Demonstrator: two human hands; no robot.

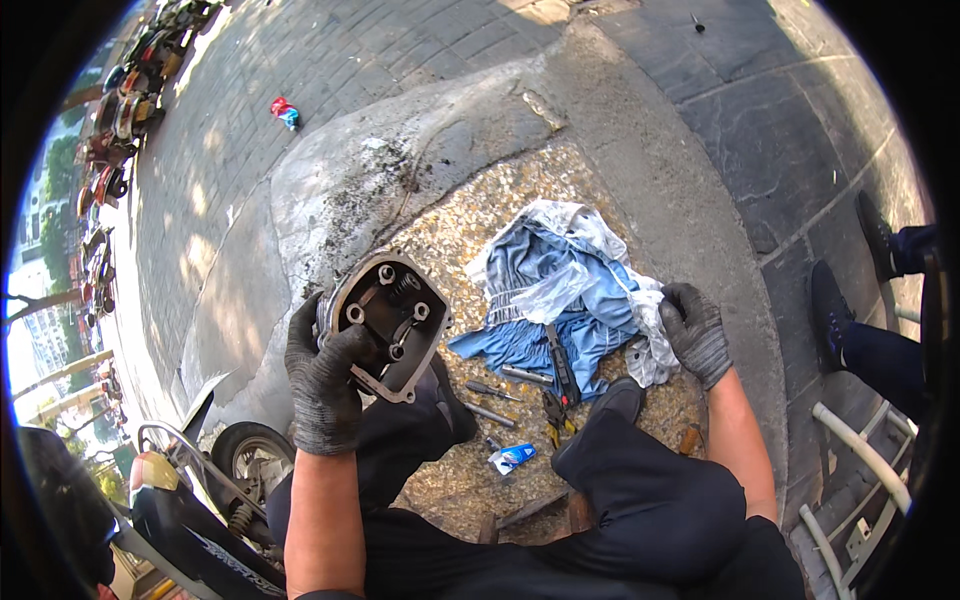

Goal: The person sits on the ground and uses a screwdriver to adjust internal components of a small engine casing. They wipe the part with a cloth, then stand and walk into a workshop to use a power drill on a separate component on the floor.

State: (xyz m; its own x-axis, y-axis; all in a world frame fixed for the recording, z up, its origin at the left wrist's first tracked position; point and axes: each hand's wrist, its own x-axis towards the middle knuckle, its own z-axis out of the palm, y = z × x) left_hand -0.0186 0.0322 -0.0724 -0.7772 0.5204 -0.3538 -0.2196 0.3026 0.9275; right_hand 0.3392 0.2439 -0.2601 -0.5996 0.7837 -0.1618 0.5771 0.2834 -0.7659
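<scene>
My left hand [332, 385], in a dark grey knit glove, is closed around the side of a metal engine cover [425, 362]. Its hollow inside faces up, showing round bolt posts and a coil spring. At the right, my gloved right hand [697, 335] has its fingers curled at the edge of a see-through plastic sheet [652, 350], which it appears to pinch. The plastic lies partly over a crumpled blue cloth [590, 335] on the ground. A black-handled tool [560, 365] rests against the cloth, near yellow-and-black pliers [556, 418].
A screwdriver [492, 390], a metal rod [490, 414] and a blue-and-white packet [512, 458] lie between my feet. A motorcycle [200, 510] stands at the lower left. Another person's shoes [832, 310] and a pale metal frame [860, 455] are at the right.
</scene>
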